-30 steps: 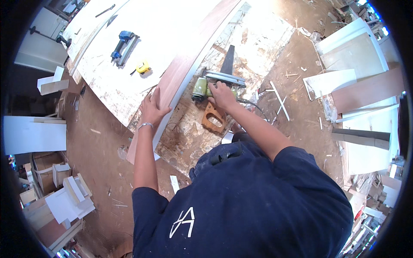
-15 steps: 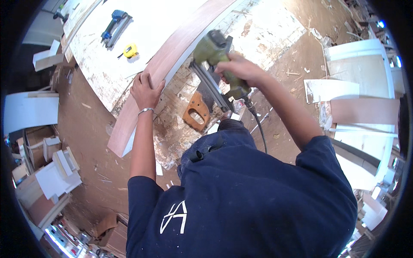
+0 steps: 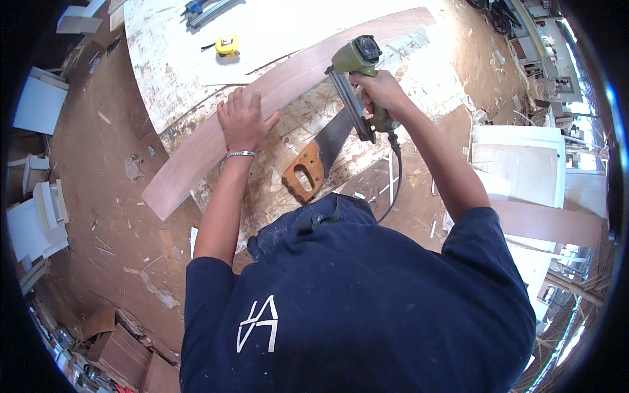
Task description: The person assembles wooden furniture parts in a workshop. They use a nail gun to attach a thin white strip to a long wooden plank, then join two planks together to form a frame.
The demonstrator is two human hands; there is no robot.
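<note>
Fingers (image 3: 238, 99) spread wide, left hand (image 3: 244, 126) rests on reddish board (image 3: 291, 82). Right hand (image 3: 383, 92) keeps firm grip round green nail gun (image 3: 351, 105).

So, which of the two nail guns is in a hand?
The green nail gun, held in the right hand; the blue nail gun lies at the picture's top edge, untouched.

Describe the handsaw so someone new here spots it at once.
Across the worktable runs a long pinkish plank under the left hand. On its near side, the handsaw lies, its blade partly hidden by the green nail gun in the right hand. Its pierced orange wooden handle sets it apart from both neighbours.
</note>
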